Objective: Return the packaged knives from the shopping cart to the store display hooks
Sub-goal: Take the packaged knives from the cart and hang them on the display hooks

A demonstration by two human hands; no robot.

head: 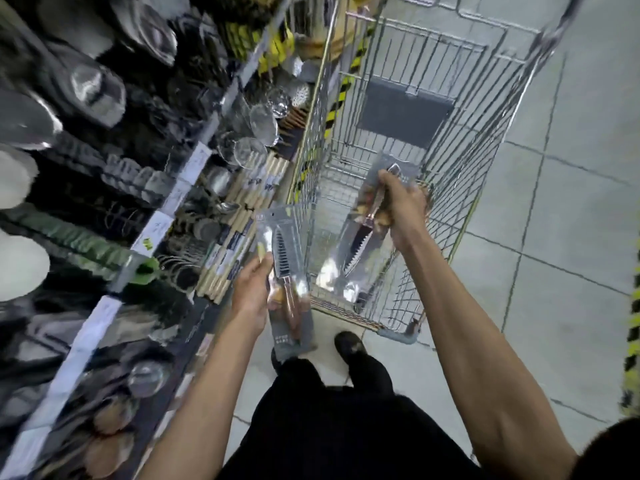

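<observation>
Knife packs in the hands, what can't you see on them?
Head view only.
- Right pack: right hand hides part of the knife's handle.
- Left pack: card print too small; left hand covers one edge.
- Shelves: blurred; display hooks cannot be picked out.

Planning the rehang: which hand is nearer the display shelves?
Left. The left hand, gripping one packaged knife, is right beside the display shelves; the right hand grips a second packaged knife over the shopping cart, farther off.
</observation>
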